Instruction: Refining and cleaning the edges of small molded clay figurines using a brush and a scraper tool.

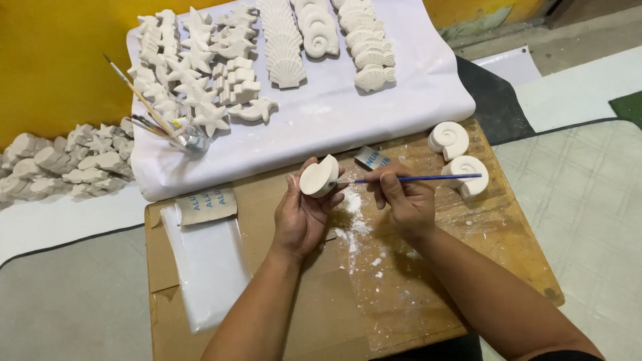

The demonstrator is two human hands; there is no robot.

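My left hand [301, 214] holds a white plaster snail-shell piece [319, 177] up on its edge, its flat back turned toward me. My right hand [403, 199] grips a thin blue-handled brush [414, 178], which lies level with its tip touching the right edge of the held shell. White plaster dust [352, 220] lies on the wooden board [508, 247] just under both hands. Two more snail-shell pieces [449, 139] [466, 175] stand on the board to the right of my right hand.
A white sheet [401, 100] at the back carries rows of plaster starfish, scallop shells [284, 47], snail shells and fish [371, 57]. A glass jar of brushes [190, 140] stands on its left. More plaster pieces [60, 164] are piled far left. A clear plastic bag [204, 264] lies on brown cardboard.
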